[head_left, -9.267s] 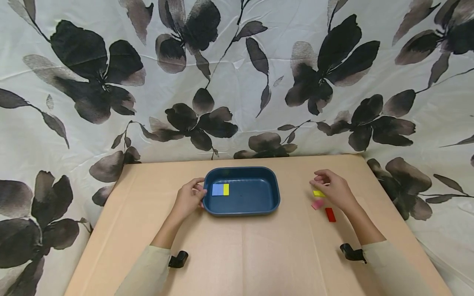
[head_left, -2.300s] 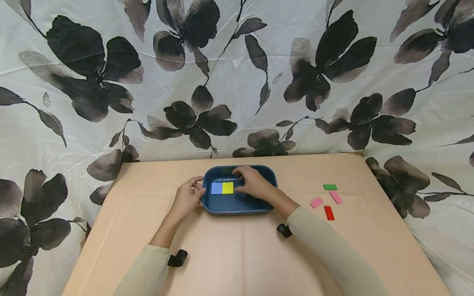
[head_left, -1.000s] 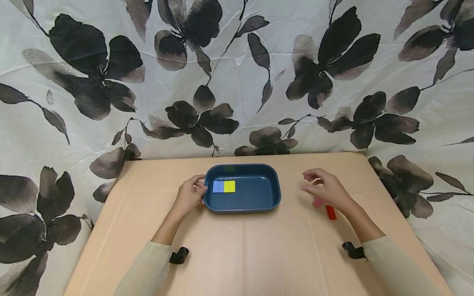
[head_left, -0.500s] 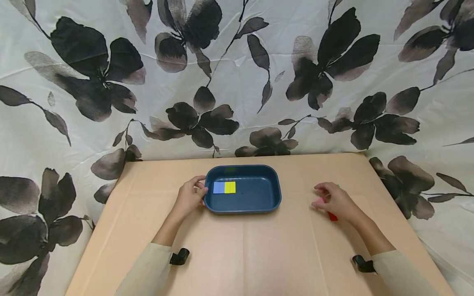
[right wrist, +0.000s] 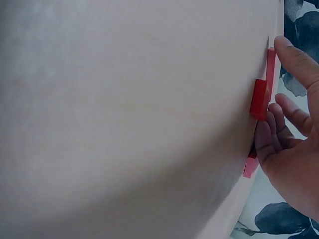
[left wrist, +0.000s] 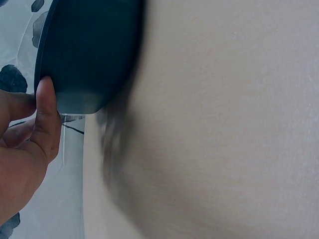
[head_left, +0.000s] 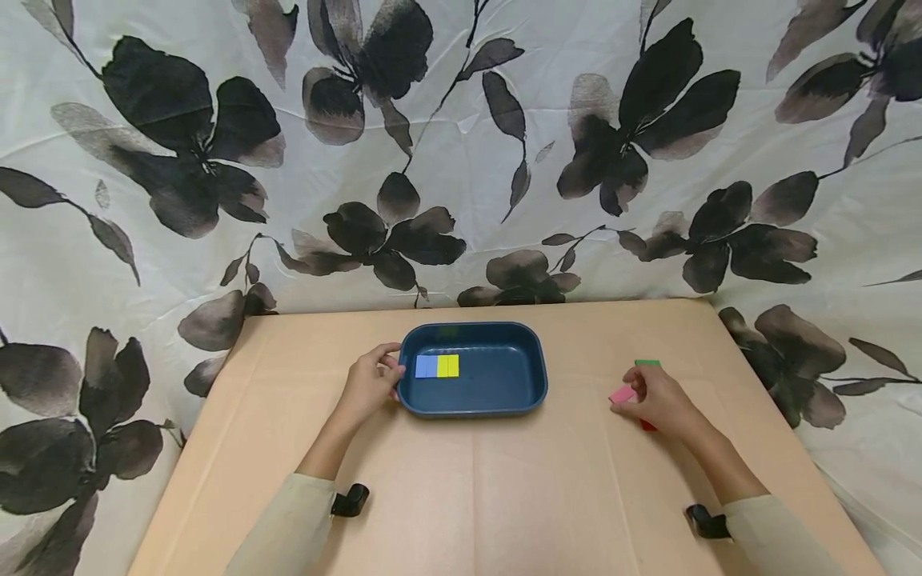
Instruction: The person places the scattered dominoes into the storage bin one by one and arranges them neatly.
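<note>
A dark blue tray [head_left: 504, 396] sits mid-table with a blue tile [head_left: 426, 366] and yellow tiles [head_left: 448, 366] side by side in its left part. My left hand [head_left: 370, 384] holds the tray's left rim, the thumb [left wrist: 47, 119] against the tray wall [left wrist: 84, 55]. My right hand [head_left: 654, 398] rests low over loose tiles at the right. A pink tile [head_left: 622, 394] lies at its fingertips, a green tile [head_left: 647, 363] just beyond, and a red tile [head_left: 648, 426] is mostly hidden under it. In the right wrist view the fingers [right wrist: 269, 139] touch the red tile [right wrist: 259, 99]; the thumb [right wrist: 299, 59] stays apart.
The tan table [head_left: 475, 496] ends at the floral cloth backdrop [head_left: 461, 160] behind and on both sides. Two pink tiles [right wrist: 270, 67] [right wrist: 250, 168] flank the red one near the table's right edge.
A second yellow tile now lies in the tray. My right hand left the tray, swung right and came down onto the loose tiles. The left hand stayed on the rim.
</note>
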The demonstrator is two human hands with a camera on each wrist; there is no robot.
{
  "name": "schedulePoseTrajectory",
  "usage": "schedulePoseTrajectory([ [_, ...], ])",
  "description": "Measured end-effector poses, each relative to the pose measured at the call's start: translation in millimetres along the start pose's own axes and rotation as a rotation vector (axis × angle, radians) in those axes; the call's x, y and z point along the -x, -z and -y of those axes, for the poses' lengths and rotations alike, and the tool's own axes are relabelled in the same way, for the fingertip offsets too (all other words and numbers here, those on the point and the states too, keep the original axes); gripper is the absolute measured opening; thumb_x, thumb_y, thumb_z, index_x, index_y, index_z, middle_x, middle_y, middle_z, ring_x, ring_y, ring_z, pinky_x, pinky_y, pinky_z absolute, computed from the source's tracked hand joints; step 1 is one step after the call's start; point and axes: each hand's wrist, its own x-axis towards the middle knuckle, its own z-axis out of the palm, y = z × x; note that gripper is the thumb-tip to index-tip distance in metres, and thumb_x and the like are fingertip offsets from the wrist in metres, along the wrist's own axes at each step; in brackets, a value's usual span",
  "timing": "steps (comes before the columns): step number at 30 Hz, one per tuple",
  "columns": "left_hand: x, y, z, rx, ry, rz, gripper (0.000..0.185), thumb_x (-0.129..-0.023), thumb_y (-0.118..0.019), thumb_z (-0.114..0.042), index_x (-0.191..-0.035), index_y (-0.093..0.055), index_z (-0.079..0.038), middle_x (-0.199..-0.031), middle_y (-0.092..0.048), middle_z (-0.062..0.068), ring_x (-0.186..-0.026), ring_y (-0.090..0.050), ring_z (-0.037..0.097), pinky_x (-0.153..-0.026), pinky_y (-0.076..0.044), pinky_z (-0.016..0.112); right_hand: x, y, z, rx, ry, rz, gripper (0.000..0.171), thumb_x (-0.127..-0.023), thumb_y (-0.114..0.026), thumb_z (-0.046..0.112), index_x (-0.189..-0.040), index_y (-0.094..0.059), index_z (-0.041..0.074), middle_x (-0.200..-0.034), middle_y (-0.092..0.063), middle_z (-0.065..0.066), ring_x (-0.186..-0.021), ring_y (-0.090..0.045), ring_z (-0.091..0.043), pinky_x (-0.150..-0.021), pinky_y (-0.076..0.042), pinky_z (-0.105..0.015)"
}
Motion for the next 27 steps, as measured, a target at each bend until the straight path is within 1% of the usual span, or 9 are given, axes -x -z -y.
schedulePoseTrajectory([
  [5, 0.9, 0.5, -0.9, -0.002, -0.008, 0.003, 0.043, -0.098, -0.065, 0.001, -0.140, -0.057, 0.002, -0.101, -0.058, 0.019, -0.058, -0.061, 0.015, -0.057, -0.064, 0.047, 0, -2, 1, 0.020, -0.016, 0.001, 0.055, -0.080, -0.090, 0.028, -0.111, -0.058, -0.003, -0.099, -0.057, -0.011, -0.088, -0.052, -0.022, -0.072, -0.048, -0.028],
  [9, 1.4, 0.9, -2.1, -0.003, -0.009, 0.002, 0.043, -0.098, -0.065, 0.001, -0.140, -0.057, 0.002, -0.101, -0.058, 0.018, -0.058, -0.061, 0.015, -0.056, -0.064, 0.046, -1, -2, 3, 0.027, -0.026, 0.005, 0.051, -0.080, -0.090, 0.027, -0.107, -0.059, -0.003, -0.094, -0.057, -0.009, -0.084, -0.051, -0.021, -0.068, -0.046, -0.026],
  [16, 2.0, 0.8, -3.1, -0.003, -0.007, 0.000, 0.043, -0.098, -0.065, 0.001, -0.140, -0.058, 0.002, -0.101, -0.059, 0.018, -0.056, -0.060, 0.015, -0.057, -0.064, 0.047, -4, -2, 9, 0.025, -0.007, -0.012, 0.048, -0.081, -0.089, 0.024, -0.110, -0.062, -0.003, -0.089, -0.060, -0.007, -0.080, -0.053, -0.018, -0.062, -0.046, -0.023],
  [23, 1.5, 0.8, -2.0, -0.007, -0.021, 0.000, 0.043, -0.097, -0.066, 0.001, -0.140, -0.058, 0.003, -0.100, -0.059, 0.018, -0.056, -0.060, 0.015, -0.056, -0.064, 0.047, -12, 1, 23, 0.024, -0.004, -0.043, 0.049, -0.081, -0.088, 0.024, -0.113, -0.063, -0.004, -0.093, -0.063, -0.010, -0.084, -0.059, -0.020, -0.069, -0.052, -0.026],
  [27, 2.0, 0.8, -1.1, -0.005, -0.015, -0.004, 0.043, -0.097, -0.066, 0.001, -0.139, -0.058, 0.003, -0.100, -0.059, 0.018, -0.057, -0.060, 0.015, -0.056, -0.064, 0.048, -20, 0, 35, 0.021, 0.009, -0.043, 0.049, -0.082, -0.088, 0.024, -0.114, -0.064, -0.004, -0.097, -0.063, -0.012, -0.086, -0.060, -0.022, -0.072, -0.055, -0.027],
])
